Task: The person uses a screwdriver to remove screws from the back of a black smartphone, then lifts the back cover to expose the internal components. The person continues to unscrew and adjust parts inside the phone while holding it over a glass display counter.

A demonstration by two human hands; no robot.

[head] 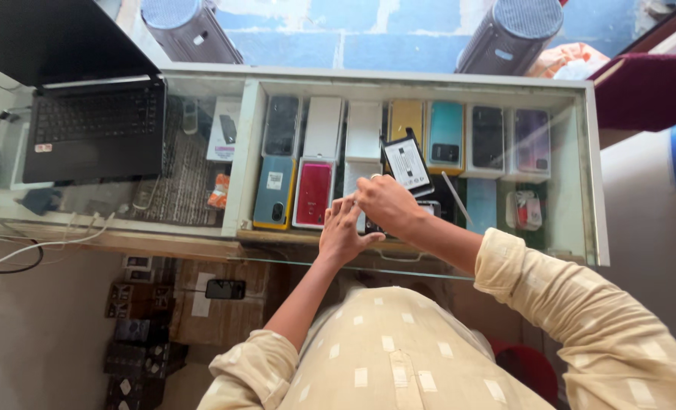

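Nearest the camera, the person in a cream patterned garment is leaning over the glass-topped display desk (573, 228). Both hands are meeting together above the glass: the left hand (343, 230) is lying with fingers spread and pressing against a small dark phone-like object (370, 225), of which little is showing, while the right hand (387, 203) is curling over it from above; whether either is fully clamping it I cannot tell. Just beyond the knuckles, a black flat phone box with a white label on its face (408, 162) is standing tilted on the glass, seemingly already taken out, so the handling looks under way rather than finished. Under the glass, rows of boxed phones, among them a red rectangular box (313, 194) and a teal one (445, 137), are lying undisturbed. Farther left, an open black laptop (95, 129) is sitting on the desk.
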